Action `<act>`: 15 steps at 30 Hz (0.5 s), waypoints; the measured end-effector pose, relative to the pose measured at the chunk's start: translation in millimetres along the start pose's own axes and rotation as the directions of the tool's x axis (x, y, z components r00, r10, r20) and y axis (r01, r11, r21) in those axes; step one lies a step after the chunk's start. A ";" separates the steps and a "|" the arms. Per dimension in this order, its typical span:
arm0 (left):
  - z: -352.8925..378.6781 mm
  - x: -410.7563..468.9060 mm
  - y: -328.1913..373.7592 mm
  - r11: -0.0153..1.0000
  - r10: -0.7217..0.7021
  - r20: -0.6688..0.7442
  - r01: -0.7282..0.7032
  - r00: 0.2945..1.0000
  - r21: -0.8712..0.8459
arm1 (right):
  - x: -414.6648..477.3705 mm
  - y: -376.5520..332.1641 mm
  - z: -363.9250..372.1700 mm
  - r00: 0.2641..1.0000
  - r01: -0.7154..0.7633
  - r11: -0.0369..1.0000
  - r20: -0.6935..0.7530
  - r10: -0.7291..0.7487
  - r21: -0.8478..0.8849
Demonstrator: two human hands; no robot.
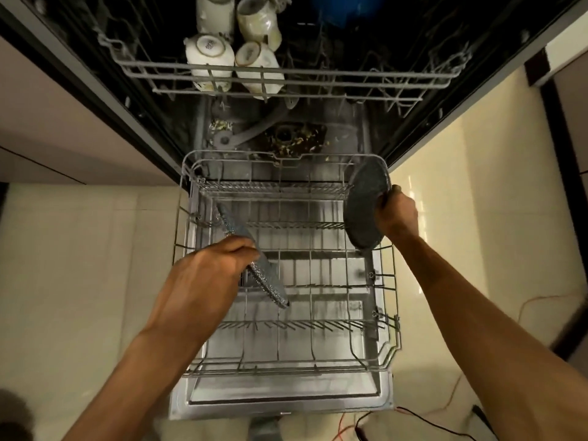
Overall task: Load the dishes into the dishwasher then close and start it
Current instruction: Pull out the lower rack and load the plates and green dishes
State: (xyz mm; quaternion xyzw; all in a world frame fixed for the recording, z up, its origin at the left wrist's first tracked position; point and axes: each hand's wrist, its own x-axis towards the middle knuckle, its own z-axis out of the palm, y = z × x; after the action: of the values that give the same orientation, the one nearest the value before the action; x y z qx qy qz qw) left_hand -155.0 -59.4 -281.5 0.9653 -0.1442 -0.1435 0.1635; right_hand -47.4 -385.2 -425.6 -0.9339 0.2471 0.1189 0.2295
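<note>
Two plates: the left plate (269, 283) and the right plate (366, 205), each held over the pulled-out lower rack (394, 281).
Hidden: the left plate's middle is covered by fingers; the right hand's fingertips lie behind its plate; the rear mugs (210, 55) at twelve o'clock are blurred and cut by the frame edge.
Materials: both plates are grey, speckled and round; the racks are grey wire with rows of tines; the mugs are cream, glazed and upside down in the upper rack (350, 74).
Left plate: seen edge-on at nine o'clock of the rack, its long axis running from eleven to five o'clock.
Right plate: nearly upright at two o'clock of the rack, face turned toward nine o'clock, its long axis running from twelve to six.
Left hand (203, 275): fingers curled over the plate's rim, gripping it.
Right hand (399, 211): closed round its plate's outer edge.
Door (286, 399): open flat under the rack.
Floor: thin wires (445, 405) at five o'clock.
</note>
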 end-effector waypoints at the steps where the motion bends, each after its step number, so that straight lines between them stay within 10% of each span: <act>1: 1.8 1.6 1.6 1.000 0.005 0.005 -0.005 1.000 0.007 | 2.6 -0.7 2.7 0.999 -0.022 0.999 0.032 0.021 0.028; 10: -1.0 22.5 26.2 0.999 0.030 0.030 -0.031 0.999 0.041 | -71.2 -22.2 -56.0 0.962 0.204 0.963 -0.220 -0.164 0.177; 13: -2.9 32.7 36.6 0.996 0.074 0.032 -0.075 0.997 0.039 | -159.3 -43.7 -65.8 0.952 0.065 0.886 0.239 -0.194 0.460; 15: -5.3 39.3 45.6 0.993 0.110 0.030 -0.110 0.994 0.032 | -206.8 -52.5 -55.0 0.880 0.163 0.944 0.391 -0.271 0.288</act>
State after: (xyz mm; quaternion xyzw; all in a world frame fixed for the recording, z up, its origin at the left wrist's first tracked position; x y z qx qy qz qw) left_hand -127.9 -112.0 -269.4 0.9565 -0.2019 -0.1452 0.1527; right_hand -190.1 -287.4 -289.2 -0.8714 0.0970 0.2610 0.4040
